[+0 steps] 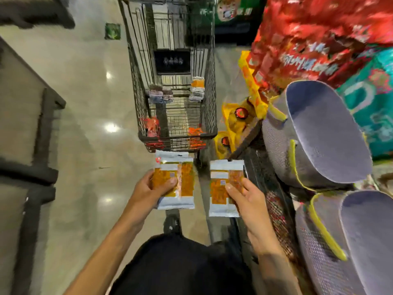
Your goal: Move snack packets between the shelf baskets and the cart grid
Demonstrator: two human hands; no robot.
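Left thumb (171, 181): laid flat across the printed face of the left packet (180, 167). The other fingers are curled behind it, out of sight. The packet is pinched at its lower left part by the left hand (148, 190).

Right thumb (230, 187): pressed on the face of the right packet (221, 177), with the fingertips wrapped round its right edge. The grip of the right hand (248, 205) is likewise low on the packet.

Both packets are held face up, side by side but apart, above the floor (85, 103) and just short of the near rim of the cart (176, 136). One packet per hand is judged to allow separate placement.

Inside the cart, small stacks are seen sorted by kind: orange-white (197, 88), dark (159, 95), red (152, 126) and orange (195, 135). This is judged to be a grid layout, with matching packets belonging on the orange-white stack.

To the right, the upper basket (276, 135) and lower basket (314, 248) are tilted open toward the person. No contents can be made out in them.

Step judged: carrying toward the cart. The direction cannot be confirmed.
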